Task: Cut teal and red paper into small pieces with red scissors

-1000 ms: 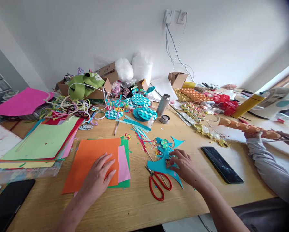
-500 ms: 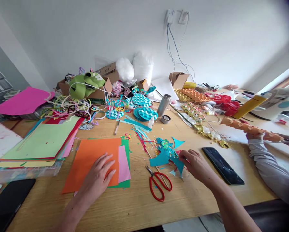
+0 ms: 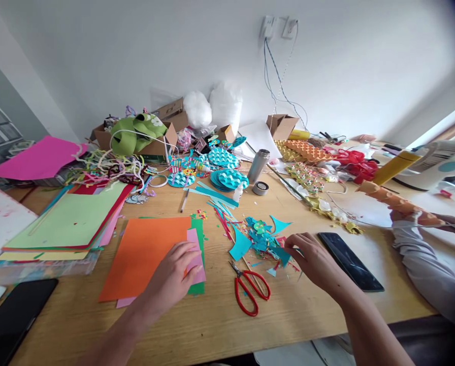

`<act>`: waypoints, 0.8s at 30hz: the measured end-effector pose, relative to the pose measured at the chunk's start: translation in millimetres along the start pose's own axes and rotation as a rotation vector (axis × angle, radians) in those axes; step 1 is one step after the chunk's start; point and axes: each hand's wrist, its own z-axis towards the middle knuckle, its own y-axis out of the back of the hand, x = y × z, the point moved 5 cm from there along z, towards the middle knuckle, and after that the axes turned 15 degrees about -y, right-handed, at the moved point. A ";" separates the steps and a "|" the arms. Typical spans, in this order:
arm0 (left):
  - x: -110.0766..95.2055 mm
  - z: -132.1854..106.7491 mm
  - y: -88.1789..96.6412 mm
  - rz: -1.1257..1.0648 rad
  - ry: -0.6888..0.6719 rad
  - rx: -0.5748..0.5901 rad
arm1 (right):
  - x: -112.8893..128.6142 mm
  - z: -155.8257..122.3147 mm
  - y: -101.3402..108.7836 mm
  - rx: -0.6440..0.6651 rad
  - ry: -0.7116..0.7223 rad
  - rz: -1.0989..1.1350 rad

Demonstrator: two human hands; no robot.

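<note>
My left hand (image 3: pixel 176 269) hovers over or rests on the right edge of the orange paper (image 3: pixel 143 254), above a strip of pink paper (image 3: pixel 192 236). Its thumb is apart from the loosely stretched fingers, and it holds nothing. Green paper (image 3: pixel 197 288) shows underneath. My right hand (image 3: pixel 307 259) pinches a blue paper scrap (image 3: pixel 283 256) by its right end, at the side of a pile of blue cuttings (image 3: pixel 258 239). A larger curved blue piece (image 3: pixel 240 244) lies left of that pile. Between my hands are red-handled scissors (image 3: pixel 252 292), blades pointing away from me.
A dark phone (image 3: pixel 349 262) lies right of my right hand. Farther right, another person's sleeve (image 3: pixel 418 259) and hand are by an orange egg-tray strip (image 3: pixel 400 203). Stacked coloured paper (image 3: pixel 71 218) is at left. A steel flask (image 3: pixel 258 165) and small white bottle (image 3: pixel 238 192) stand behind.
My left hand has slid right from the middle of the orange paper to its edge. The larger blue piece has shifted and turned left of the pile. My right hand has barely moved.
</note>
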 end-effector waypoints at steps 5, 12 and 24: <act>-22.6 43.1 -26.1 -0.111 -0.091 0.104 | -11.0 0.3 -9.3 0.111 -0.100 0.009; -36.8 87.5 -89.7 0.127 -0.209 0.359 | -6.0 -3.5 -36.1 0.264 -0.096 0.043; -42.2 89.1 -109.9 0.233 -0.294 0.413 | -14.2 32.0 -72.6 -0.016 -0.289 -0.002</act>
